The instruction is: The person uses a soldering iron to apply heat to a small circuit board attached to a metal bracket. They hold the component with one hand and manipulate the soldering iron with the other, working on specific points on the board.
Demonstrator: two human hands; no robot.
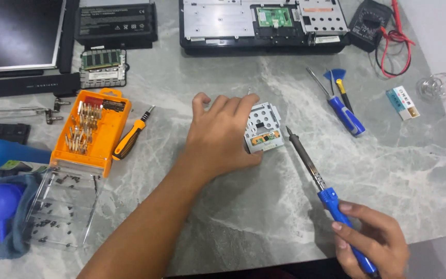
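The left hand [222, 135] lies palm down on the grey marbled table [264, 217], fingers loosely curled and a little spread, with the fingertips resting on the left edge of a small perforated metal bracket [264, 125] that carries a small circuit strip along its lower edge. Whether the thumb pinches the bracket from underneath is hidden by the hand itself; it looks more like steadying than a full grip. The bracket lies flat near the middle of the table, just below the opened laptop base [263, 23].

The right hand [372, 243] is closed around the blue handle of a soldering iron [318, 181], fingers wrapped and thumb on top. The iron slants up and to the left, its dark tip close beside the bracket's right edge, apparently just short of touching it.

To the left lie an orange screwdriver bit set [91, 132] with an orange-handled driver [131, 137] beside it. A blue-handled screwdriver [343, 111] lies to the upper right, near a multimeter [370, 20] with red leads.
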